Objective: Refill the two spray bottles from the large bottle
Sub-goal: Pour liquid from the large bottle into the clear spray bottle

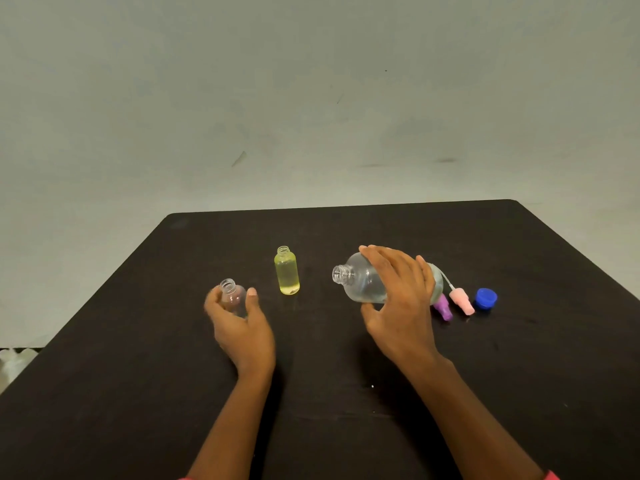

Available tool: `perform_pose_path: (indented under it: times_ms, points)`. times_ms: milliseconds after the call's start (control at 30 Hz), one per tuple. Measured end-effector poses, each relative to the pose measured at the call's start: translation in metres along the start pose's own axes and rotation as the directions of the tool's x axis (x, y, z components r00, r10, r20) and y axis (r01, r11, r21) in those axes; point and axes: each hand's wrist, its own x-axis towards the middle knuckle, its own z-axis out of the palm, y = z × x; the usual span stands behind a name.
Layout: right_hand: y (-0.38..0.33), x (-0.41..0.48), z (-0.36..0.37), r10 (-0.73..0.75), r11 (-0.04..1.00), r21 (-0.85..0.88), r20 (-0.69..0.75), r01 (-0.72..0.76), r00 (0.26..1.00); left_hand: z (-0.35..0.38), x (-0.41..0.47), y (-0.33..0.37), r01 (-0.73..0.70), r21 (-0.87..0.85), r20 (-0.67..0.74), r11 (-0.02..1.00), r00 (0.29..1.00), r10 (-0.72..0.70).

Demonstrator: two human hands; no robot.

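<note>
Large bottle (363,284): clear thin-walled plastic, round-shouldered, threaded neck open, part-filled with clear liquid. It is tipped with the neck pointing left; whether its base touches the table (346,427) cannot be told. Over its body wraps the right hand (401,296), fingers on top, thumb beneath. Expect moderate weight, shifting liquid and smooth walls that flex if squeezed; grip mid-body. Round the small bottle (233,296), clear and uncapped, curls the left hand (239,323). Between the hands stands the yellow bottle (286,273), upright, uncapped, nearly full. To the right lie a purple sprayer (444,309), a pink sprayer (462,301) and a blue cap (486,298).
</note>
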Motion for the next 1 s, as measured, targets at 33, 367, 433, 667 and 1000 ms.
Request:
perform_pose_path:
  times_ms: [33,367,433,667,1000]
  points:
    - [0.000,0.000,0.000,0.001,1.000,-0.003,0.002,-0.001,1.000,0.000,-0.001,0.000,-0.010,-0.019,0.045,1.000,0.999,0.011]
    - [0.001,-0.001,0.001,-0.030,0.997,-0.065,0.002,0.030,1.000,0.008,-0.032,0.008,-0.350,-0.067,0.544,0.934,0.772,0.328]
    - [0.002,-0.002,0.002,-0.037,0.996,-0.083,0.013,0.038,0.999,0.007,-0.032,0.008,-0.357,-0.063,0.575,0.932,0.750,0.327]
    - [0.003,-0.002,0.001,-0.053,0.989,-0.136,0.030,0.057,0.998,0.007,-0.033,0.010,-0.303,-0.063,0.577,0.951,0.766,0.282]
    - [0.002,0.000,0.000,-0.059,0.983,-0.170,0.029,0.063,0.998,0.007,-0.032,0.009,-0.314,-0.083,0.588,0.946,0.751,0.301]
